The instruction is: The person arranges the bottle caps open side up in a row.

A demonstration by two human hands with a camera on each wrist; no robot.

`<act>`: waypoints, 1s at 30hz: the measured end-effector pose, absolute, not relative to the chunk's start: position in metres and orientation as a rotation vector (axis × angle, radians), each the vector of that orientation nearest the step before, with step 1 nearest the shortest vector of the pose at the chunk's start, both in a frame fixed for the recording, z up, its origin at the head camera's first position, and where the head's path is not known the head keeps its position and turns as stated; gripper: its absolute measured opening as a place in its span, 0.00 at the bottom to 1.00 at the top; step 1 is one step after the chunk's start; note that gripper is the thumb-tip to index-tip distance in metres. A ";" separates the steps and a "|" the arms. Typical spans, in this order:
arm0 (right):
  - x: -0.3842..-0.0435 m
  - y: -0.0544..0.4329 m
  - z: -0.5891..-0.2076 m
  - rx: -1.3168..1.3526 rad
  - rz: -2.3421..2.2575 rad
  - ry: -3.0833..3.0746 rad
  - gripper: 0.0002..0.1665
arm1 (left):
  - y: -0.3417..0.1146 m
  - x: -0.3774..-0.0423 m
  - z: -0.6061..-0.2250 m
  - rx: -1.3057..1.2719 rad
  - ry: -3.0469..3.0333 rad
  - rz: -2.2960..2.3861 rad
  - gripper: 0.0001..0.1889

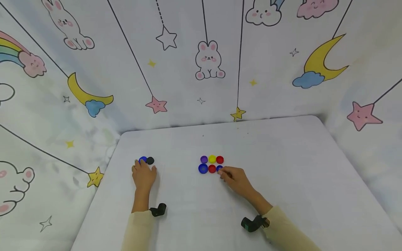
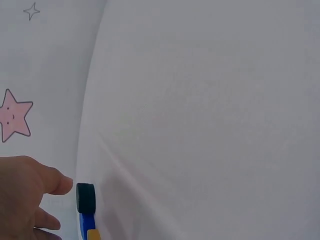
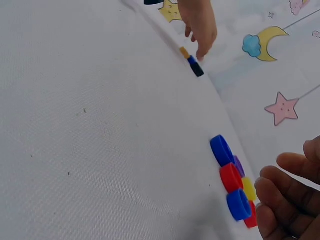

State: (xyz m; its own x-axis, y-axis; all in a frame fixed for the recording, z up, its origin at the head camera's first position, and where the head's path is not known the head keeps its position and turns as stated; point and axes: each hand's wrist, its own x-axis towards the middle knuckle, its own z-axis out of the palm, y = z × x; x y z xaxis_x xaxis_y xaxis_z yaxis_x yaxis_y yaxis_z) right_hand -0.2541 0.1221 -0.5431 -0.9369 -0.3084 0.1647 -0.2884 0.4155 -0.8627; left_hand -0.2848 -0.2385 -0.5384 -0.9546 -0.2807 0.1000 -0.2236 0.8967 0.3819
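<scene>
Bottle-cap-like round pieces lie in two groups. In the middle, a back row has a purple cap (image 1: pixel 204 159), a yellow cap (image 1: pixel 212 159) and a red cap (image 1: pixel 220 159). The front row has a large blue cap (image 1: pixel 203 168), another red cap (image 1: pixel 211 168) and a smaller blue cap (image 3: pixel 239 204). My right hand (image 1: pixel 233 177) is at this smaller blue cap, fingers loosely bent beside it in the right wrist view. On the left, my left hand (image 1: pixel 143 176) reaches over a blue cap (image 1: pixel 143 159) beside a black cap (image 1: pixel 150 160). An orange-yellow cap (image 2: pixel 93 235) there is hidden from the head view.
A white cloth covers the table (image 1: pixel 182 216). Behind and beside it hangs a curtain (image 1: pixel 179 76) printed with rabbits, moons and stars. Each wrist carries a black camera mount, the left one (image 1: pixel 158 210) and the right one (image 1: pixel 251 224), close above the table.
</scene>
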 end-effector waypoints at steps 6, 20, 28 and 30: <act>-0.253 0.122 -0.545 -0.587 -1.602 2.629 0.11 | -0.249 -0.292 -0.531 0.387 -3.019 -0.547 0.30; -0.255 0.126 -0.541 -0.567 -1.650 2.605 0.08 | -0.251 -0.289 -0.549 0.311 -2.930 -0.343 0.11; -0.253 0.130 -0.545 -0.523 -1.610 2.624 0.09 | -0.250 -0.289 -0.550 0.290 -2.905 -0.407 0.08; -0.253 0.131 -0.544 -0.506 -1.615 2.621 0.08 | -0.247 -0.288 -0.549 0.279 -2.900 -0.449 0.08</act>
State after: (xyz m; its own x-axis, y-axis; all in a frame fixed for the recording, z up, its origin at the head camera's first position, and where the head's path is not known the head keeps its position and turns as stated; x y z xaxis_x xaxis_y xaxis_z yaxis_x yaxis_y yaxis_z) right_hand -0.2534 0.1312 -0.5437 -0.9471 -0.2838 0.1499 -0.2615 0.4115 -0.8731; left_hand -0.2880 -0.2473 -0.5486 -0.9634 -0.2139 0.1614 -0.1551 0.9363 0.3150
